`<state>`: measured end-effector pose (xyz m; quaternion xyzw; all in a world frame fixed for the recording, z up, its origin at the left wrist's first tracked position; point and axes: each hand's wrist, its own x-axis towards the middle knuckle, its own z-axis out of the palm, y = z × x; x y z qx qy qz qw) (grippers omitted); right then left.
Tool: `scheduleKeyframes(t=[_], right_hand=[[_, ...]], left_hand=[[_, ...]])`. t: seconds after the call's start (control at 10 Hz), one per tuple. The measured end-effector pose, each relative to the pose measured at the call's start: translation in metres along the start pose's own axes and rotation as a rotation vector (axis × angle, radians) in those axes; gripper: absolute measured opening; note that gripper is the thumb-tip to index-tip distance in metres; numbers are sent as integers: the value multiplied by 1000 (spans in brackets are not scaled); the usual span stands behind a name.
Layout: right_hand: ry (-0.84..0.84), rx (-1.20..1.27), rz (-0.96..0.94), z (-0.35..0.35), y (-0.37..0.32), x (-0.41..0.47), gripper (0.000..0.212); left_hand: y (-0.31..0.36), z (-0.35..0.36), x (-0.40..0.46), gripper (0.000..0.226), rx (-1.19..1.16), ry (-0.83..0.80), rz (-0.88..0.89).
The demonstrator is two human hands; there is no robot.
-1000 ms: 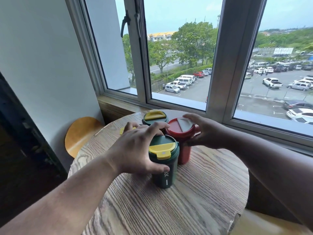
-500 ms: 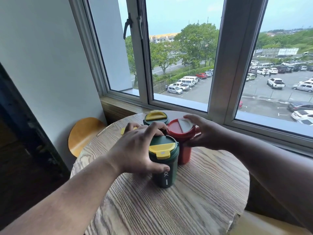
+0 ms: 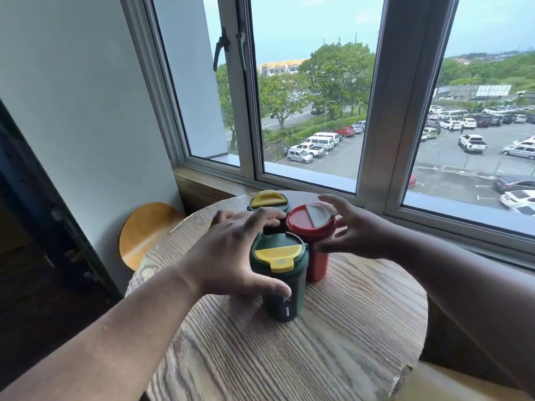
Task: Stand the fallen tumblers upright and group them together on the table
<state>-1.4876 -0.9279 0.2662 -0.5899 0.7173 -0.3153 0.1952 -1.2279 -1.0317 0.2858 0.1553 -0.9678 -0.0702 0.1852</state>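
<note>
Three tumblers upright, clustered on the bench point(image 3: 333, 328).
Left hand point(image 3: 228, 256) and right hand point(image 3: 356, 233) are held with grips spread, beside the near green tumbler point(image 3: 282, 285) and the red tumbler point(image 3: 314, 241).

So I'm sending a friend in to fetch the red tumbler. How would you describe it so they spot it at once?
Find the round wooden table by the window. Three lidded tumblers stand clustered at its far side, between a person's two hands. The red tumbler is on the right of the cluster: the only red one, with a red and grey lid, while both neighbours are dark green with yellow lids.
</note>
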Motion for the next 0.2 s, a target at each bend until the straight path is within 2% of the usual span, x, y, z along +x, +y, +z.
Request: scheduleKeyframes(t=[0.1, 0.2], right_hand=[[15, 19, 5, -7, -5, -8, 102], [184, 75, -1, -11, 0, -26, 75]], left_hand=[[-10, -6, -12, 81, -136, 121, -16], [-25, -12, -34, 50, -295, 384, -109]])
